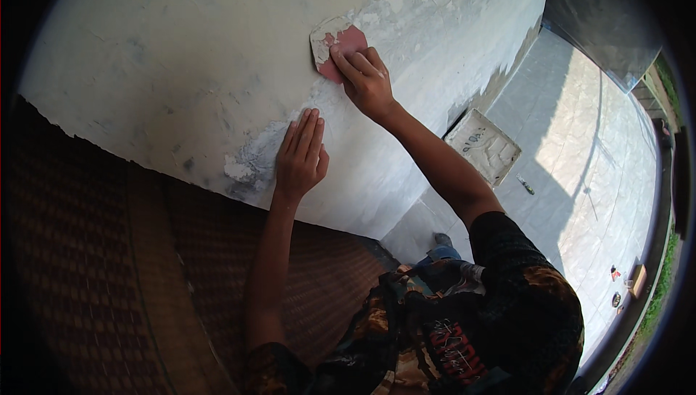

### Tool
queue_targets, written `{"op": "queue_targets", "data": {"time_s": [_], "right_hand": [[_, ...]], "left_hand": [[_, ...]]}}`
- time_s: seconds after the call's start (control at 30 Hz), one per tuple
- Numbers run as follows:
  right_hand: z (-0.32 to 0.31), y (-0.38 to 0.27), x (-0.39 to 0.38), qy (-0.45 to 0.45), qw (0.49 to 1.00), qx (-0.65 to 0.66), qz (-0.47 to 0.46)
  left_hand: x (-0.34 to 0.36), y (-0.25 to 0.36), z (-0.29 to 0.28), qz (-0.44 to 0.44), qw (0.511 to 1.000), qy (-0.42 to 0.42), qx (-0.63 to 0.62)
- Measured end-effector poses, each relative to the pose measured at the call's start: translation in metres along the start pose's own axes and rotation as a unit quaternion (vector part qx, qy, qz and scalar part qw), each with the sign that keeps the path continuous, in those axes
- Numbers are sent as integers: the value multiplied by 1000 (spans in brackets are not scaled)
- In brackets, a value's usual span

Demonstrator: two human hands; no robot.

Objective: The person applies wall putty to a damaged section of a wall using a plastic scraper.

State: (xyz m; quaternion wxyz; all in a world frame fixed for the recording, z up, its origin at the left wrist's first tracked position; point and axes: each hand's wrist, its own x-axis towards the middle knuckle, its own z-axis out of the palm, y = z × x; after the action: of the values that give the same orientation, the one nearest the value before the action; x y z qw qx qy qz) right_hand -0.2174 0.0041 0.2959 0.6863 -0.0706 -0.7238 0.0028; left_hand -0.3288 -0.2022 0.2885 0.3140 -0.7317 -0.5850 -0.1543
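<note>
My right hand (368,83) grips a flat, pinkish-red putty spreader (351,41) against the pale wall (181,39). White putty is caked over the spreader's left and upper part. Below and to the left of it, my left hand (301,154) lies on the wall with its fingers stretched out and holds nothing. Beside the left fingertips is a rough patch of white putty (254,150) with grey showing through. Another streak of whitish putty (413,3) runs up and right from the spreader. What the spreader's underside touches is hidden.
A shallow tray with putty (500,166) sits on the pale floor (580,170) near the wall's foot. Close to it lies a small thin tool (526,185). A brown woven mat (80,228) is at lower left. A small box (638,281) stands at the far right edge.
</note>
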Motion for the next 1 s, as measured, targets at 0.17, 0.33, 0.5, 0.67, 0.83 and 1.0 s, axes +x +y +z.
{"op": "queue_targets", "data": {"time_s": [0.17, 0.33, 0.5, 0.67, 0.83, 1.0], "right_hand": [[-2, -18, -41, -24, 999, 29, 38], [-25, -25, -40, -7, 996, 22, 82], [-12, -9, 11, 16, 999, 4, 37], [-4, -14, -46, -35, 998, -8, 47], [-23, -21, -38, -6, 996, 17, 88], [-3, -18, 5, 13, 998, -2, 66]], "left_hand": [[-6, -7, -2, 10, 1000, -6, 12], [-4, -6, -3, 22, 1000, -6, 20], [-5, -5, -5, 11, 999, 9, 41], [-8, -7, -7, 13, 999, 4, 42], [-10, -7, -12, 10, 999, -1, 47], [-7, -6, -10, 15, 998, 6, 68]]}}
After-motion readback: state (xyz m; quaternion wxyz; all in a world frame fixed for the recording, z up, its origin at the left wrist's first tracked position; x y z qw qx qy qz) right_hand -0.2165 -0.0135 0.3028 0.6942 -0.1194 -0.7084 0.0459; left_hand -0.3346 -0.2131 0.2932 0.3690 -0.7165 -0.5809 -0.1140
